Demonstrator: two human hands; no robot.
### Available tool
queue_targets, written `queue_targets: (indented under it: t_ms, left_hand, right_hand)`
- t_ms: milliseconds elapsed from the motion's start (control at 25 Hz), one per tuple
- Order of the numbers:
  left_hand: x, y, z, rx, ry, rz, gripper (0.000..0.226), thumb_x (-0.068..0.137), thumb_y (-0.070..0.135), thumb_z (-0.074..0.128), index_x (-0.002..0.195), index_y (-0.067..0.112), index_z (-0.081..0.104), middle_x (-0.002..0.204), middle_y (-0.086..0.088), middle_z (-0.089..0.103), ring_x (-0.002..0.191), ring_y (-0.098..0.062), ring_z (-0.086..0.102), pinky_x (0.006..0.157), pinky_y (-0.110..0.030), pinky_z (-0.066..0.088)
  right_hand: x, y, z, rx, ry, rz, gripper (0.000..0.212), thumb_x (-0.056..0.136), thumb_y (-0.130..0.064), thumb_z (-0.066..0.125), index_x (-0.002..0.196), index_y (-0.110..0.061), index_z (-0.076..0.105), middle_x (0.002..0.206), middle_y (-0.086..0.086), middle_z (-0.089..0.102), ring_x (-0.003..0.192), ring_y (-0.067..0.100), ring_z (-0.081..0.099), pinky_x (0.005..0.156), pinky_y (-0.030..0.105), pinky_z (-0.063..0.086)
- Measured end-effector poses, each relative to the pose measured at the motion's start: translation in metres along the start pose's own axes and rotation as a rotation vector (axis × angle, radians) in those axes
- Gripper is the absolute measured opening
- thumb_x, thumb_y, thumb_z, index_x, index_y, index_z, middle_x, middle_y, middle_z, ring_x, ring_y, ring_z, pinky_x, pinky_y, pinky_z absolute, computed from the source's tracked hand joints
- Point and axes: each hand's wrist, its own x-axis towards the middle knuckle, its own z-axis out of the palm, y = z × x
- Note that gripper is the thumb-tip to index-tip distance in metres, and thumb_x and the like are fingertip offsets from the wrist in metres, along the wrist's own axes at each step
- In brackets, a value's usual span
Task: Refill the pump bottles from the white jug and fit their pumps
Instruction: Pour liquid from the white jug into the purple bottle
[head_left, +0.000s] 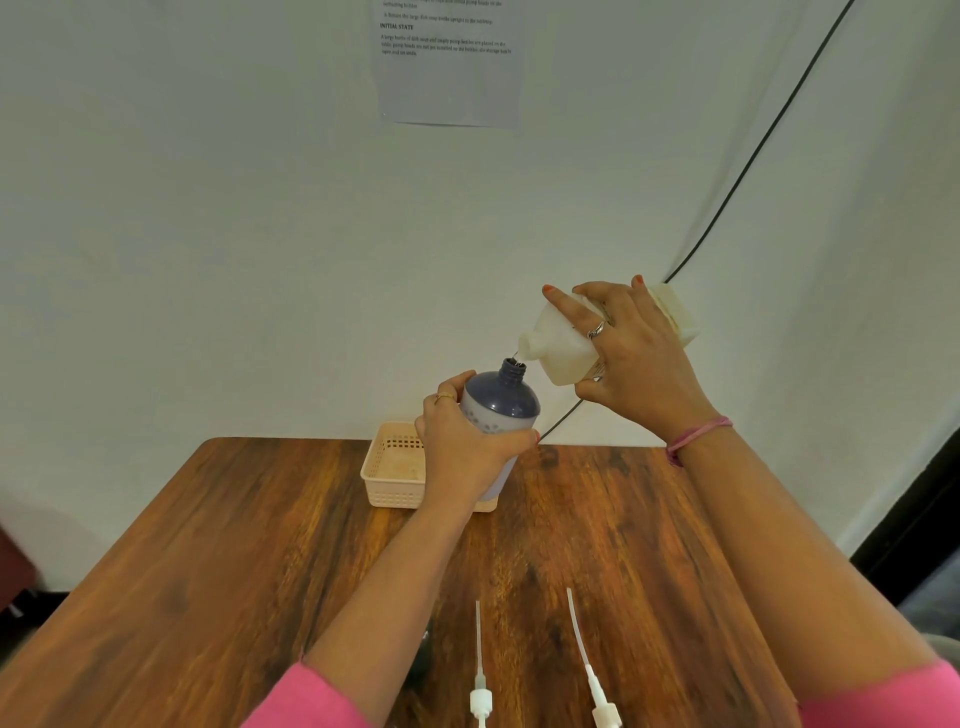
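Left hand: my left hand (464, 448) is wrapped round the body of the pump bottle (497, 415), thumb on the right side, fingers curled over the left shoulder, holding it up off the table, just right of the frame's centre.

Right hand: my right hand (631, 358) grips the white jug (563, 343) from above, fingers spread across its side with the forefinger stretched along the top edge and the thumb clamped underneath.

White jug: tipped well over towards the left, right of centre in the frame, its open spout pointing down and left, just above the bottle's neck.

Pump bottle: dark blue shoulder and neck, paler lower body with small printed marks; its mouth is open and it leans slightly right, towards the spout. A thin thread of liquid seems to run between spout and mouth, though it is too fine for me to be sure.

Pumps: two white pumps (480, 691) (597, 691) lie on the wooden table (208, 545) at the bottom of the frame between my forearms, their long dip tubes pointing away from me, well apart from the bottle.

Basket: a pale peach slotted basket (387, 473) sits at the far edge of the table, partly behind my left hand.

Wall: a printed sheet (447, 67) hangs at the top centre; a black cable (753, 156) runs down from the upper right.

Sleeves: pink, pushed up both forearms; a pink thread band (698, 434) on my right wrist.
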Motion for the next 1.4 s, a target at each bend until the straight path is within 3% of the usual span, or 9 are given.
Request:
queue_targets:
  t_ms: [400, 880, 1400]
  left_hand:
    - [-0.0040, 0.0007, 0.0004, -0.010, 0.001, 0.003, 0.088, 0.040, 0.040, 0.081, 0.119, 0.036, 0.041, 0.122, 0.000, 0.051, 0.116, -0.023, 0.048, 0.095, -0.047, 0.050]
    - [-0.0082, 0.0035, 0.0003, -0.040, 0.012, -0.004, 0.098, 0.030, 0.053, 0.074, 0.121, 0.032, 0.045, 0.121, -0.002, 0.053, 0.115, -0.024, 0.050, 0.095, -0.048, 0.049]
    - [-0.0098, 0.0033, -0.0002, -0.064, 0.011, -0.027, 0.094, 0.031, 0.045, 0.078, 0.118, 0.033, 0.044, 0.119, -0.002, 0.052, 0.114, -0.024, 0.051, 0.094, -0.047, 0.049]
  right_hand:
    - [-0.0015, -0.0003, -0.0005, -0.019, -0.007, -0.014, 0.099, 0.057, -0.016, 0.082, 0.145, -0.020, 0.036, 0.125, 0.017, 0.053, 0.117, 0.035, 0.050, 0.111, 0.055, 0.019]
    - [-0.0014, 0.0011, -0.0035, -0.028, 0.000, -0.023, 0.097, 0.059, -0.017, 0.082, 0.145, -0.020, 0.037, 0.124, 0.017, 0.053, 0.117, 0.035, 0.050, 0.111, 0.054, 0.019]
    - [-0.0023, -0.0008, -0.0054, -0.037, 0.012, -0.039, 0.098, 0.058, -0.017, 0.084, 0.145, -0.020, 0.037, 0.124, 0.018, 0.054, 0.115, 0.035, 0.051, 0.111, 0.053, 0.017]
